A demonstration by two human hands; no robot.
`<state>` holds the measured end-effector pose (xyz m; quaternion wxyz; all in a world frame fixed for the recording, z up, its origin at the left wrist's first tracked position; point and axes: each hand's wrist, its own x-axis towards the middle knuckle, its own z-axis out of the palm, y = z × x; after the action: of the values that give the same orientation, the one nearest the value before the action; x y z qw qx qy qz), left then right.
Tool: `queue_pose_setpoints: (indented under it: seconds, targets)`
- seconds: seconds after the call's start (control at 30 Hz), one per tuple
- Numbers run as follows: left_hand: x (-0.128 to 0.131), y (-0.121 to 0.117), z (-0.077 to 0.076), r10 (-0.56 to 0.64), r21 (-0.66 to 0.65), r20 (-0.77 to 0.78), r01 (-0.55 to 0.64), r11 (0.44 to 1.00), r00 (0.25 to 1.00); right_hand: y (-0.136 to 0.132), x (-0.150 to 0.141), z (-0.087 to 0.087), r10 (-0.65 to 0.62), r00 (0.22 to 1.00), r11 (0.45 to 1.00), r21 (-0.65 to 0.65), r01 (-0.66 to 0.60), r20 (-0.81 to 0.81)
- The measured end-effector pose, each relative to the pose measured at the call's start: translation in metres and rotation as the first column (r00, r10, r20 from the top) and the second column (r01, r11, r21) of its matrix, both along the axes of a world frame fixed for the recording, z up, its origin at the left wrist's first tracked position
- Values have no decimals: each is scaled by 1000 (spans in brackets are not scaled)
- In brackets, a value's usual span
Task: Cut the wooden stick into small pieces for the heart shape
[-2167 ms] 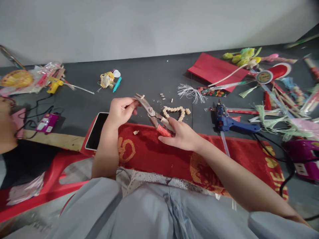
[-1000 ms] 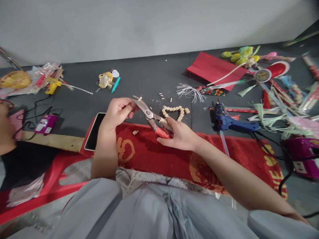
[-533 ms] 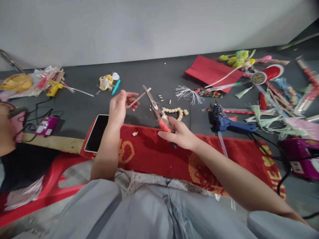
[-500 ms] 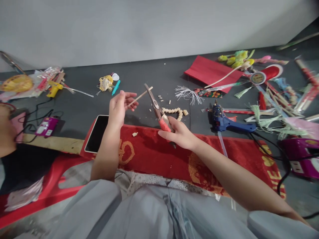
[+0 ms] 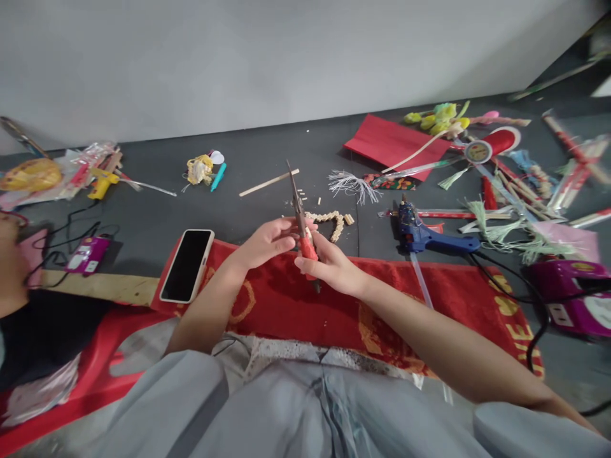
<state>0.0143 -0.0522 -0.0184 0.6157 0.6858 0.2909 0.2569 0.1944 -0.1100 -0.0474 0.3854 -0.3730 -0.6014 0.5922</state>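
Note:
My right hand (image 5: 330, 267) grips the red handles of a pair of metal shears (image 5: 300, 216), whose closed blades point up and away from me. My left hand (image 5: 265, 242) has come in beside it, fingers curled against the shears near the pivot. A thin wooden stick (image 5: 268, 182) lies loose on the dark floor beyond the blades. Just behind the shears lies a heart shape of short wooden pieces (image 5: 329, 220). Both hands hover over the far edge of a red mat (image 5: 286, 299) with gold print.
A phone (image 5: 187, 264) lies face up on the mat's left end. A blue glue gun (image 5: 426, 233) with its cable sits to the right, beside tassels, red paper (image 5: 391, 140) and craft litter. Another person's arm (image 5: 10, 254) is at the left edge, near a purple charger (image 5: 86, 253).
My left hand let go of the wooden stick, which now lies on the floor, and moved right to the shears. The shears swung upright and their blades closed. The view shifted slightly.

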Motion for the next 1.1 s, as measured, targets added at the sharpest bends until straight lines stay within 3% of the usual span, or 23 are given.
queue_pose_setpoints:
  seconds: [0.27, 0.53, 1.1]
  targets:
    - [2, -2, -6, 77, 202, -12, -73, 977, 997, -2, -1, -2, 61, 997, 996, -74, -57, 52]
    - [4, -7, -4, 127, 318, -30, -111, 942, 991, -5, -1, 1, 61, 997, 997, -52, -58, 50]
    - [7, -12, 2, 162, 391, -75, -121, 913, 984, -6, -4, 1, 41, 994, 998, -48, -37, 97]
